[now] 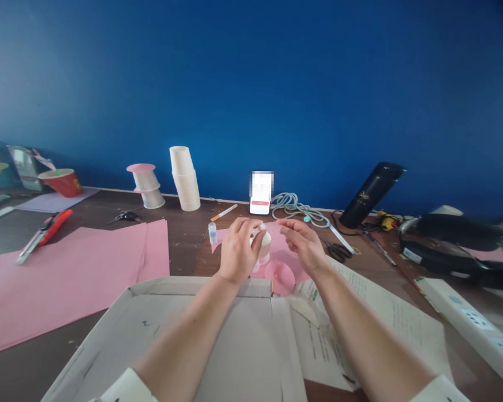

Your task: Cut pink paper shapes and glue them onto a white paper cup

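Note:
My left hand (237,248) is closed in a pinch on a small whitish round piece (262,226), too small to name. To its right, my right hand (305,245) has its fingertips drawn together and apart from the left hand. What they hold, if anything, I cannot make out. Below and between the hands stands a white paper cup (264,248), partly hidden by my left fingers. A pink paper disc (280,277) lies in front of it. Left of my left hand is a small clear bottle (212,233) with a pale label.
A lit phone (261,192) leans on the blue wall. Stacked paper cups (185,181), a box cutter (44,235) and pink sheets (88,262) are left. A black flask (371,195), scissors (338,251) and a power strip (471,324) are right. A cardboard tray (184,340) lies under my forearms.

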Demonstrator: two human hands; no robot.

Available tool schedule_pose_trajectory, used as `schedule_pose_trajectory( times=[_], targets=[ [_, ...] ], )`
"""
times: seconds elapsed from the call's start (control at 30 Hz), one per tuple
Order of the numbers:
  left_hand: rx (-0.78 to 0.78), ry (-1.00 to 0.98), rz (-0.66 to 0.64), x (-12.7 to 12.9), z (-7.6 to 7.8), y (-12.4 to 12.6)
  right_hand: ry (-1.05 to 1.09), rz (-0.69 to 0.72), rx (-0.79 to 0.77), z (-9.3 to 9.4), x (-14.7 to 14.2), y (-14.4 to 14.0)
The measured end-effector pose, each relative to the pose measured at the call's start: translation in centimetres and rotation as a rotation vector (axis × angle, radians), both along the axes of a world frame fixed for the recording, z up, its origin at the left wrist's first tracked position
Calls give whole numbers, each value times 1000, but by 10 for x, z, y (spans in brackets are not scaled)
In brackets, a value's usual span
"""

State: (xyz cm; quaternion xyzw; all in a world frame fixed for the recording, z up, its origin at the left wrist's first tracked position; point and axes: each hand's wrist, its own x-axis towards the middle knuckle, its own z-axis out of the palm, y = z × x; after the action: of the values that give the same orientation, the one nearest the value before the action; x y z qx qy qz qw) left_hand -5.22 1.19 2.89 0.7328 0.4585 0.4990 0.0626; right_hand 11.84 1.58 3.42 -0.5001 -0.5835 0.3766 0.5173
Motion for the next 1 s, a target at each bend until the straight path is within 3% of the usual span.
schedule_pose_trajectory(
  times=[0.17,0.4,0.67,1.0],
  targets=[
    [12,-47,-144,3,1,-1,-6,92,-9,10,-9,-8],
    [58,29,-156,4,-3,-1,77,208,-69,17,-15,-14],
    [219,101,-228,2,-7,3,80,191,-145,8,-9,-8],
    [154,102,-258,1,-6,4,33,224,-187,1,-4,-2]
  ],
)
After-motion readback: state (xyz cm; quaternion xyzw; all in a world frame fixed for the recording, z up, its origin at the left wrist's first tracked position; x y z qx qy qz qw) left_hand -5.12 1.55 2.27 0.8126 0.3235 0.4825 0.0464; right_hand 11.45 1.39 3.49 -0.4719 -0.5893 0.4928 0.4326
